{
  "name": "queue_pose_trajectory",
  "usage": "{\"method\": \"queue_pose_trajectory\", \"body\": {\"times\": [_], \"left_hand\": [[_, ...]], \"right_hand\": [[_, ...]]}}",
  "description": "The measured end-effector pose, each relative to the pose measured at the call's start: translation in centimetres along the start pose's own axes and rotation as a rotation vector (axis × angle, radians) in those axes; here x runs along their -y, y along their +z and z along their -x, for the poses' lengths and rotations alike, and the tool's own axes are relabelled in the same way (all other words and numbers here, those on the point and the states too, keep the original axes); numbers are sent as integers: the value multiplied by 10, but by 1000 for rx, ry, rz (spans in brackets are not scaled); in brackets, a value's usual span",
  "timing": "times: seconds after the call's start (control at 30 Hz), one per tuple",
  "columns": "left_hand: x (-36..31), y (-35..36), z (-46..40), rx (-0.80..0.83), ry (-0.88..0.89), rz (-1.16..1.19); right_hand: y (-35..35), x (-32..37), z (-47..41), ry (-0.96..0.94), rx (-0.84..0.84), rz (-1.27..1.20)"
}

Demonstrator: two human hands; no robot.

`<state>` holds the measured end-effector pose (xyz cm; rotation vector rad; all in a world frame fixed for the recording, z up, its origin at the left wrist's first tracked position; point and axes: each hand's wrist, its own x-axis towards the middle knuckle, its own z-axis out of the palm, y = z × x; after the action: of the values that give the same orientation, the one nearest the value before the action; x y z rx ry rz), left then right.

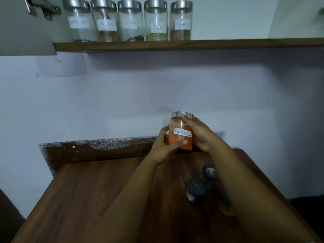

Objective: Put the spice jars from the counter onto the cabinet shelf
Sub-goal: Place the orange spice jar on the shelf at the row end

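Note:
A glass jar of red chilli powder with a steel lid and a white label is held upright above the far end of the wooden counter. My left hand grips its lower body, thumb across the front. My right hand holds its right side, forefinger up on the lid. Several labelled steel-lidded jars stand in a row on the wooden cabinet shelf above. Small dark-capped jars stand on the counter under my right forearm.
The shelf has bare board to the right of the jar row. An open cabinet door with a hinge hangs at upper left. A pale wall runs behind the counter, with a sheet of paper stuck below the door.

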<state>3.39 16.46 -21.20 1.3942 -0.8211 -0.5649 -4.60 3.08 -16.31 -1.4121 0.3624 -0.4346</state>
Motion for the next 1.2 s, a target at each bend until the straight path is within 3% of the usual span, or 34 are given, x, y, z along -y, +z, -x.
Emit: {"method": "queue_pose_trajectory", "body": {"times": [0.13,0.4,0.63,0.8,1.0,1.1,1.2], "left_hand": [[-41,24,-19,-31,81,-55],[-185,63,-68,-128,535,-133],[-264,78,-130,-232,686,-246],[-256,73,-170,-546,778,-643],[-224,45,-184,-922,991,-785],[-209,37,-187,-1024,1039,-1133],[-204,36,-187,-1035,1032,-1248]], "right_hand": [[-19,50,2,-144,-11,9],[-42,212,15,-558,48,45],[-60,303,-20,-694,67,38],[-79,317,-69,-658,18,110],[-98,312,-119,-491,25,245],[-97,315,-135,-461,27,279],[-92,313,-144,-440,5,271]]}}
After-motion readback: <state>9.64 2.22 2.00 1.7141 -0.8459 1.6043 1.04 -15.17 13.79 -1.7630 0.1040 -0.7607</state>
